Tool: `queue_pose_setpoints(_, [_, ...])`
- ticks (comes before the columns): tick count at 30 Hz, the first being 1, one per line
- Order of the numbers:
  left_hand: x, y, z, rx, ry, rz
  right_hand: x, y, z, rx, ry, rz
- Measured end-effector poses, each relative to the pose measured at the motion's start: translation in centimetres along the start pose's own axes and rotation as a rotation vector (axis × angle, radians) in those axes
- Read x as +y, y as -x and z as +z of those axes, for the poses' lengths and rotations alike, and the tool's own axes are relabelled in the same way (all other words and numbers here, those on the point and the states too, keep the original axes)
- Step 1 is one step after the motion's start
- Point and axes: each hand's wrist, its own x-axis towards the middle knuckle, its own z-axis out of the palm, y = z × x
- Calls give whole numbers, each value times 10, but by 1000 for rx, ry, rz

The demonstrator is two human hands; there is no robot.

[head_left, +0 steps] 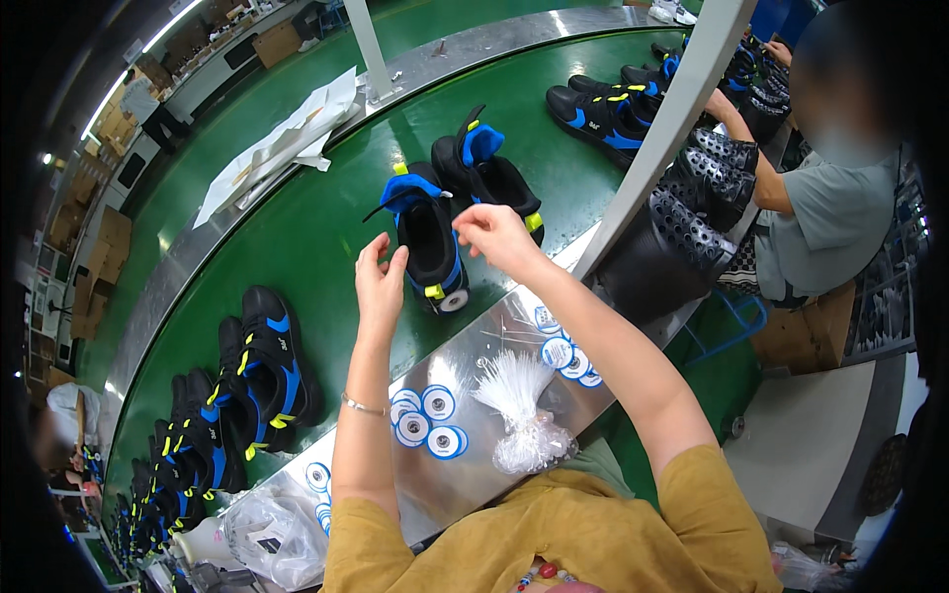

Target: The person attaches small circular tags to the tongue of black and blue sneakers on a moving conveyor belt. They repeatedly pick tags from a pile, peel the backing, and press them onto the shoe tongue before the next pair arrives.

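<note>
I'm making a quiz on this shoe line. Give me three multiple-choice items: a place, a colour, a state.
1. Where does the bundle of white ties lie?
A. metal ledge
B. green belt
C. floor

2. What colour is the tongue of the shoe at the hands?
A. red
B. blue
C. white

3. The left hand and right hand are:
A. resting flat
B. in pockets
C. raised at the shoe

A: it sits on the ledge.
B: the tongue is bright blue.
C: both hands' fingers pinch beside the shoe.
</note>
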Motion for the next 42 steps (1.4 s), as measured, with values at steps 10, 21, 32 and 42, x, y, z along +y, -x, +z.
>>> queue_pose_setpoints(10, [-27, -21, 49, -30, -99, -35, 4, -68, 55, 421, 821, -335])
queue_pose_setpoints(21, [29, -85, 0, -344, 219, 136, 16, -49, 44, 297, 374, -478])
queue_pose_setpoints(32, [6, -70, -35, -500, 196, 214, 41, -72, 54, 392, 83, -190])
queue_pose_setpoints(42, [46, -45, -23, -395, -580, 496, 29, -71, 57, 237, 255, -231])
